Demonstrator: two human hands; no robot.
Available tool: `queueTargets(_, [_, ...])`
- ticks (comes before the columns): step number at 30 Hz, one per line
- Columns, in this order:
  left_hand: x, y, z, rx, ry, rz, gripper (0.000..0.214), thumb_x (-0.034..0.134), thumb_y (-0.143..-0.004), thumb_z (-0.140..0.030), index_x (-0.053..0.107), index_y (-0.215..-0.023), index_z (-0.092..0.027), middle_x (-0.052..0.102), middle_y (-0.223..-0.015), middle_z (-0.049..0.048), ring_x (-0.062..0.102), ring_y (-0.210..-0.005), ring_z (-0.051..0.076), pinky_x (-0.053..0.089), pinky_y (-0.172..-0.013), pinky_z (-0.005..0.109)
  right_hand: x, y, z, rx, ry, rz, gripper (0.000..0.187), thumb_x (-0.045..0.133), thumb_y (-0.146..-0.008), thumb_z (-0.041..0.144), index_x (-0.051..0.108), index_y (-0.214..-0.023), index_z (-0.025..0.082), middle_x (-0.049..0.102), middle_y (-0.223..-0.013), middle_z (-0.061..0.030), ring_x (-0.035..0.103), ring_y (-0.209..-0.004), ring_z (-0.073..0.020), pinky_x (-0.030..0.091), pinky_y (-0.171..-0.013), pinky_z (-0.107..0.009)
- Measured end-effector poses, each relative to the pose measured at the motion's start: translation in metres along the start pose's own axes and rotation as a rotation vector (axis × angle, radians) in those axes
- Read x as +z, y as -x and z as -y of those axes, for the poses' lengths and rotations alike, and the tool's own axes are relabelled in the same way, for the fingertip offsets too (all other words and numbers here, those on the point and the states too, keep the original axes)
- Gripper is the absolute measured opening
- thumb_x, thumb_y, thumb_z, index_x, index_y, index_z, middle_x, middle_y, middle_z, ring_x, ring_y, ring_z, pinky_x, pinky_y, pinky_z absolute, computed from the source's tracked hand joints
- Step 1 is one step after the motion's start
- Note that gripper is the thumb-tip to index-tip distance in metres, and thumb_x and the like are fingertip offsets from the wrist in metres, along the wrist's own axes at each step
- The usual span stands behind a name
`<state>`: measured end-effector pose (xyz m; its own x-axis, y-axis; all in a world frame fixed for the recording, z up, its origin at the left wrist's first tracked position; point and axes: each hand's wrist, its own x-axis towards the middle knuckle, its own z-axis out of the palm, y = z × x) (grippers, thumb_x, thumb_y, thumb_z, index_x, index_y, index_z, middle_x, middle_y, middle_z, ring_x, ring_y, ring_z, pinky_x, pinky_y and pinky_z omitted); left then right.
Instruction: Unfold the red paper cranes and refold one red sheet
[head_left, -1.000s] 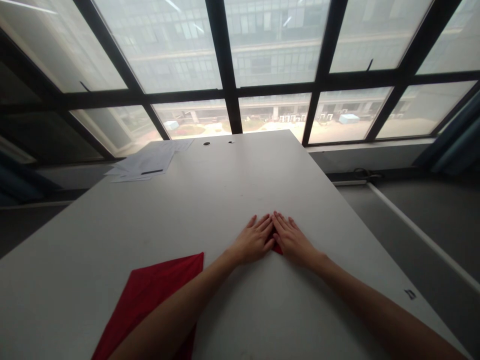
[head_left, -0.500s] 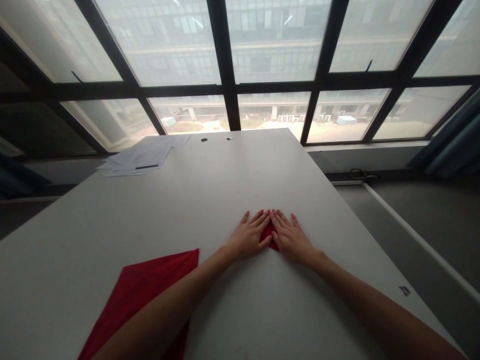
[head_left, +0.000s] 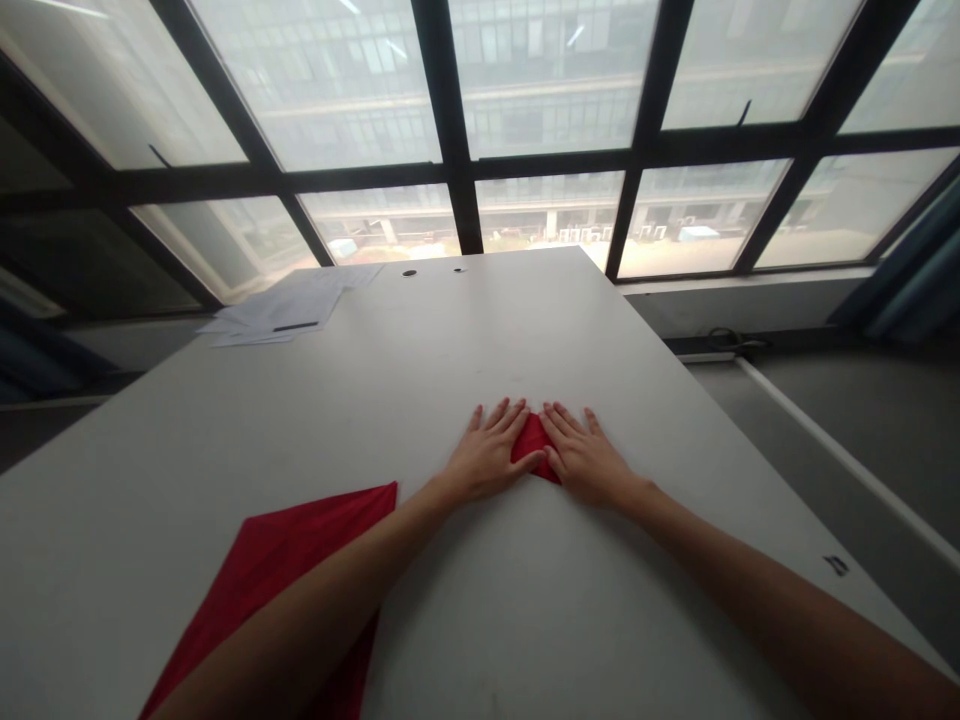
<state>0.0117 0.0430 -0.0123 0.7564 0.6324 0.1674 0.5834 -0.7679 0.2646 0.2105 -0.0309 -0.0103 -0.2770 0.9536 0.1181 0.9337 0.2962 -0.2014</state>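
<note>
A small piece of red cloth [head_left: 534,436], perhaps folded, lies on the white table [head_left: 420,380] between my hands. My left hand [head_left: 491,450] rests flat over its left side, fingers stretched out and pointing away from me. On its right side my right hand [head_left: 583,452] lies flat too, fingers extended. The two thumbs nearly meet across the cloth's near part. Much of its outline is hidden under the palms. Beneath my left forearm, a larger red cloth [head_left: 300,550] is spread flat, partly covered by the arm.
Several sheets of paper [head_left: 289,305] with a dark pen-like object [head_left: 295,327] on them lie at the far left of the table. A small dark-marked label [head_left: 835,566] is near the right edge. Tall windows with dark frames [head_left: 459,120] stand beyond the table.
The fingertips of both hands have moved apart, uncovering more of the small red cloth between them. The larger cloth has stayed in place; the view has shifted slightly.
</note>
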Motion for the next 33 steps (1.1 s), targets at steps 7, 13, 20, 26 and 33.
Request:
queueTargets(7, [-0.002, 0.001, 0.0, 0.093, 0.094, -0.033, 0.057, 0.037, -0.102, -0.038, 0.023, -0.157, -0.026, 0.029, -0.16, 0.0066, 0.023, -0.15, 0.022, 0.015, -0.122, 0.045, 0.002, -0.003, 0.0, -0.037, -0.026, -0.035, 0.06, 0.031, -0.1, 0.035, 0.027, -0.155, 0.011, 0.024, -0.16, -0.0144, 0.019, -0.15, -0.027, 0.013, -0.119, -0.059])
queueTargets(13, [0.0, 0.001, -0.004, 0.084, 0.008, 0.026, 0.061, 0.036, -0.102, -0.042, 0.02, -0.158, -0.023, 0.025, -0.161, 0.009, 0.02, -0.151, 0.024, 0.007, -0.122, 0.049, 0.004, -0.006, 0.008, -0.008, -0.044, -0.181, 0.056, 0.034, -0.099, 0.026, 0.033, -0.153, 0.011, 0.032, -0.158, -0.0142, 0.026, -0.148, -0.0239, 0.015, -0.122, -0.049])
queueTargets(20, [0.001, 0.0, -0.005, 0.034, -0.041, 0.034, 0.062, 0.037, -0.101, -0.043, 0.02, -0.157, -0.022, 0.023, -0.162, 0.0103, 0.019, -0.151, 0.026, 0.005, -0.121, 0.052, 0.012, -0.005, 0.005, -0.017, -0.041, -0.046, 0.058, 0.029, -0.101, 0.034, 0.026, -0.155, 0.012, 0.024, -0.16, -0.0138, 0.022, -0.149, -0.0264, 0.014, -0.12, -0.056])
queueTargets(26, [0.004, 0.001, -0.002, -0.036, -0.105, 0.041, 0.07, 0.037, -0.099, -0.052, 0.02, -0.157, -0.017, 0.021, -0.162, 0.013, 0.016, -0.151, 0.027, 0.006, -0.121, 0.053, 0.002, -0.003, 0.005, -0.008, -0.014, 0.012, 0.059, 0.027, -0.101, 0.037, 0.027, -0.155, 0.01, 0.022, -0.161, -0.0133, 0.017, -0.151, -0.0259, 0.013, -0.12, -0.057])
queueTargets(33, [-0.006, 0.001, -0.007, 0.055, -0.068, 0.064, 0.062, 0.028, -0.102, -0.039, 0.011, -0.159, -0.02, 0.016, -0.164, 0.0049, 0.01, -0.152, 0.017, 0.008, -0.124, 0.04, -0.002, -0.003, 0.002, -0.032, -0.014, 0.031, 0.062, 0.026, -0.102, 0.04, 0.022, -0.155, 0.008, 0.02, -0.162, -0.0136, 0.016, -0.151, -0.0248, 0.01, -0.121, -0.056])
